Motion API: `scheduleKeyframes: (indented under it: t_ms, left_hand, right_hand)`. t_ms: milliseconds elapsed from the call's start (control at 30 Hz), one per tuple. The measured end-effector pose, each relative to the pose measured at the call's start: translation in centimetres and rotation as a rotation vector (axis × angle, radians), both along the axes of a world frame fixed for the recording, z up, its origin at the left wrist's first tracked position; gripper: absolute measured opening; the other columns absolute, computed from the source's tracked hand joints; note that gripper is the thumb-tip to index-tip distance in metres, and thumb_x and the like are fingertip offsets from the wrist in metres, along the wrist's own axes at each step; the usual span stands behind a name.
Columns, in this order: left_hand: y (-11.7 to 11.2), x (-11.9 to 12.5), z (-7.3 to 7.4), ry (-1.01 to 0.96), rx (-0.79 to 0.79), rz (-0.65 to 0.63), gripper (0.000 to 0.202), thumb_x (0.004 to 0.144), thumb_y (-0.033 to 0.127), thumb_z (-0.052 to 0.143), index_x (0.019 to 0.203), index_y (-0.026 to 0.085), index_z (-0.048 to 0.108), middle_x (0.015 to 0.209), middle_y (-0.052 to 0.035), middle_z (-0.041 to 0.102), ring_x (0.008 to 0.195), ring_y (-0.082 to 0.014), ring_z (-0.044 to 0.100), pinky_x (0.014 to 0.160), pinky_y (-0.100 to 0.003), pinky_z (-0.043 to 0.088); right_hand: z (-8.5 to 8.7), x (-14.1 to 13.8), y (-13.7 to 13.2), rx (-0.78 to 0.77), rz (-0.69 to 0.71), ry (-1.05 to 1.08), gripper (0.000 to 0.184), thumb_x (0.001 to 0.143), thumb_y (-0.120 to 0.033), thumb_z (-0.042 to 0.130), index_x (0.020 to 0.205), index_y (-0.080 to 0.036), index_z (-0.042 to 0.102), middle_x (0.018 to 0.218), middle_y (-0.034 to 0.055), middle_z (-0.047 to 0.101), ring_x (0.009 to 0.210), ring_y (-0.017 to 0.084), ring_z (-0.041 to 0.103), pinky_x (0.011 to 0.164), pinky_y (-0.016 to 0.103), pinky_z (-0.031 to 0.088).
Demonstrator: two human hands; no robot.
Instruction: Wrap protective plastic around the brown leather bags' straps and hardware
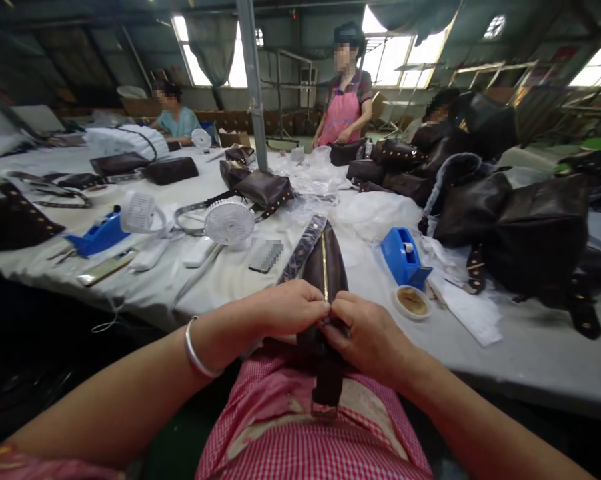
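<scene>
A dark brown leather bag [336, 263] lies at the table's front edge, its brass zipper [324, 261] running away from me along the top. At the zipper's near end my left hand [296, 307] is closed in a pinch, and my right hand [363, 330] pinches the same spot from the other side. Their fingertips meet, hiding the zipper pull, if one is there. A plastic-wrapped strap [305, 248] runs along the bag's left side. From the near end a strap with a buckle [325, 400] hangs over my checked apron.
Blue tape dispensers stand right [405, 257] and left [97, 232]. Near the right one is a small dish of brown paste [412, 302]. White fans [229, 221], a phone [266, 256] and piled brown bags [540, 227] lie around. A person in a pink apron [344, 117] stands across the table.
</scene>
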State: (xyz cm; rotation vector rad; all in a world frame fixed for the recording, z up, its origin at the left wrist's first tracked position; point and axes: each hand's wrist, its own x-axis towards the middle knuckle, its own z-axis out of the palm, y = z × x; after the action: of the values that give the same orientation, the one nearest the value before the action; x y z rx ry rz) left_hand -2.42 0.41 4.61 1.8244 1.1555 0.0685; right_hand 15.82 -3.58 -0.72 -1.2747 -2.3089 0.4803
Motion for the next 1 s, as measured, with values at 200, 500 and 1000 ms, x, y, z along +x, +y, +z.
scheduleKeyframes:
  t_ms: [200,500,1000]
  left_hand:
    - [0.0,0.1,-1.0,-0.074,-0.116,0.097,0.033,0.084,0.045,0.049,0.065,0.018,0.056,0.049,0.0061,0.039,0.042,-0.0092,0.033,0.042,-0.023,0.023]
    - [0.4,-1.0,-1.7,-0.222,-0.295,0.175,0.031,0.079,0.048,0.056,0.072,0.017,0.057,0.056,0.0068,0.041,0.042,-0.0079,0.034,0.040,-0.021,0.029]
    - [-2.1,-0.9,-2.8,-0.265,1.195,-0.312,0.027,0.085,0.015,0.056,0.111,0.019,0.065,0.123,-0.0119,0.061,0.121,-0.0262,0.052,0.107,-0.044,0.040]
  right_hand:
    - [-1.0,-0.5,-1.1,-0.081,-0.191,0.141,0.006,0.081,-0.022,0.064,0.081,-0.018,0.060,0.074,-0.0002,0.056,0.066,0.015,0.051,0.060,0.028,0.036]
    - [-0.6,2.6,-0.9,-0.171,-0.101,0.417,0.014,0.090,-0.028,0.059,0.091,-0.020,0.070,0.083,0.0025,0.066,0.077,0.016,0.059,0.071,0.028,0.045]
    - [-2.5,0.9,0.4,-0.362,-0.429,0.439,0.041,0.079,-0.051,0.063,0.058,-0.018,0.051,0.053,-0.0044,0.044,0.054,0.011,0.041,0.051,0.024,0.029]
